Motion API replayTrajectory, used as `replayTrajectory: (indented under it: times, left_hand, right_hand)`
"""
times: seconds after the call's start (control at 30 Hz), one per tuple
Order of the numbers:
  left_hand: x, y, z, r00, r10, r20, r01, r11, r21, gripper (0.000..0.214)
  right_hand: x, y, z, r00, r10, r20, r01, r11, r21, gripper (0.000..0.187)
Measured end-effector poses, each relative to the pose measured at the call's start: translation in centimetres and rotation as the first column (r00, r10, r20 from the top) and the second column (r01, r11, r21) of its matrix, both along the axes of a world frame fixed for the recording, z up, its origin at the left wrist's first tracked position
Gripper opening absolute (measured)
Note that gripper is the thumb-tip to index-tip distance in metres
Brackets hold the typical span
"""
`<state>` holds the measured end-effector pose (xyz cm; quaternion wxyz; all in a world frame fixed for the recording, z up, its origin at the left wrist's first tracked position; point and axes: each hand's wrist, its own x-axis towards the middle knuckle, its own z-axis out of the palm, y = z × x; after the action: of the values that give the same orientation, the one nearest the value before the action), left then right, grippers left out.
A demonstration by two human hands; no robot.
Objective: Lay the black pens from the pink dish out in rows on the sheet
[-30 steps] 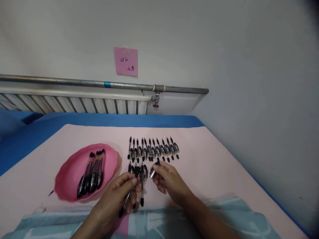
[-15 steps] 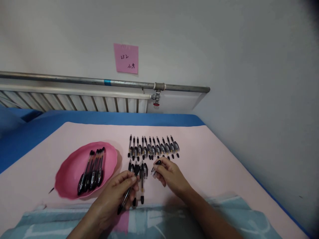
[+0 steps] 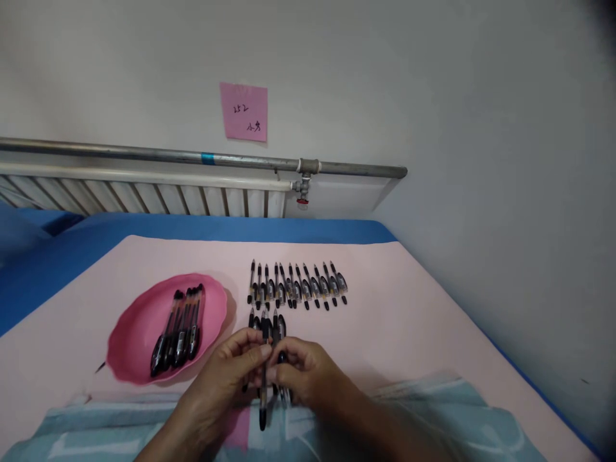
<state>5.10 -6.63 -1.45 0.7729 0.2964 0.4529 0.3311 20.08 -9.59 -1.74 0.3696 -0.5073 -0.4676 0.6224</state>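
My left hand (image 3: 235,362) pinches an uncapped black pen (image 3: 263,404), its tip pointing away from me and its black end towards me. Close beside it, my right hand (image 3: 305,372) has its fingers closed on a clear pen cap with a black top (image 3: 282,357), which the fingers partly cover. Just beyond my hands lie a few more uncapped pens and a loose cap (image 3: 282,325), partly hidden by my fingers. Farther back, a row of uncapped pens (image 3: 332,276) with loose caps lies on the pink surface.
To the left stands a pink bowl (image 3: 120,340) holding several capped pens (image 3: 180,337). Blue patterned cloth (image 3: 414,417) lies along the near edge of the pink surface (image 3: 394,321). A radiator (image 3: 235,202) and a metal pipe (image 3: 158,154) run along the wall behind.
My right hand has moved left and nearer to me with the cap, coming up beside my left hand. The pen in my left hand has turned from slanted to nearly straight away from me.
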Motion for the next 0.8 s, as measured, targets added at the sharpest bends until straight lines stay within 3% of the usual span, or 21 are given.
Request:
replayTrajectory:
  times: [0.1,0.27,0.4,0.57,0.8]
  left_hand:
    - [0.2,0.0,0.0,1.0,0.019,-0.019,-0.019,1.0,0.021,0.034]
    - [0.3,-0.3,0.1,0.998,-0.004,-0.056,0.007,0.999,0.051,0.033]
    - [0.3,-0.2,0.2,0.993,-0.015,-0.117,0.028,0.994,0.106,0.04]
    - [0.1,-0.1,0.4,0.985,0.0,-0.175,0.015,0.996,0.088,0.041]
    - [0.1,-0.1,0.3,0.977,-0.005,-0.215,0.03,0.993,0.114,0.041]
  right_hand:
    - [-0.5,-0.2,-0.3,1.0,-0.028,0.003,0.028,0.999,0.038,0.007]
    - [-0.2,0.2,-1.2,1.0,-0.023,0.015,0.024,0.999,-0.022,0.009]
    - [1.6,1.1,-1.1,0.978,-0.111,0.176,0.112,0.994,0.006,0.008]
    - [3.8,2.2,-0.9,0.908,-0.142,0.394,0.167,0.986,-0.029,0.012]
    - [3.6,3.3,-1.3,0.731,-0.06,0.68,0.005,0.997,0.083,0.018]
